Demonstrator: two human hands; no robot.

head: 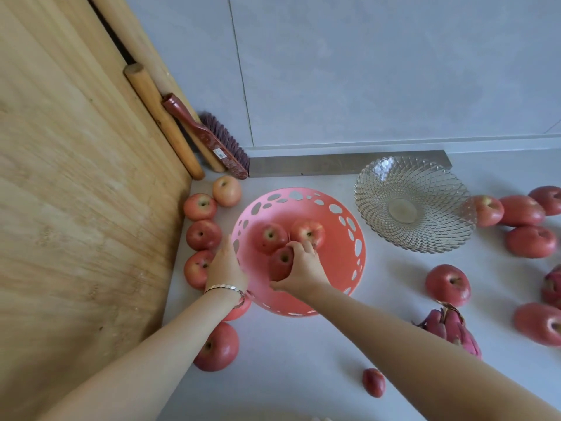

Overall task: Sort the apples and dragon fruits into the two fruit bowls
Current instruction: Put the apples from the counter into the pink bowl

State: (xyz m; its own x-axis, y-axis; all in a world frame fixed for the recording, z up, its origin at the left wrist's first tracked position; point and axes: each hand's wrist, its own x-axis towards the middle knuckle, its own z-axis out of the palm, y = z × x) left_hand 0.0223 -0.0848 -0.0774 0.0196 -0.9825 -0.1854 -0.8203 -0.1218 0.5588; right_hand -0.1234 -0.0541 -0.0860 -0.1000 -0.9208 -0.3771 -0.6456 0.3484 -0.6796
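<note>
Along the wooden board (85, 177) a column of loose apples (203, 234) is lined up, and the left hand (225, 265) is seen beside the lowest of them (194, 268), just outside the rim of the pink bowl (349, 238); whether its fingers are spread or curled on that apple cannot be told, since they are hidden behind the hand itself. Inside the bowl, a dark red apple (280, 264) is gripped from the right by the right hand (303, 265), stem dimple upward, touching two apples (270, 237) already lying deeper in. A release in place is judged to be the coming move, no reach being needed. Further right, the glass bowl (414, 205) holds no fruit, and the dragon fruit (452, 329), magenta and scaly, lies nearer the right arm.
</note>
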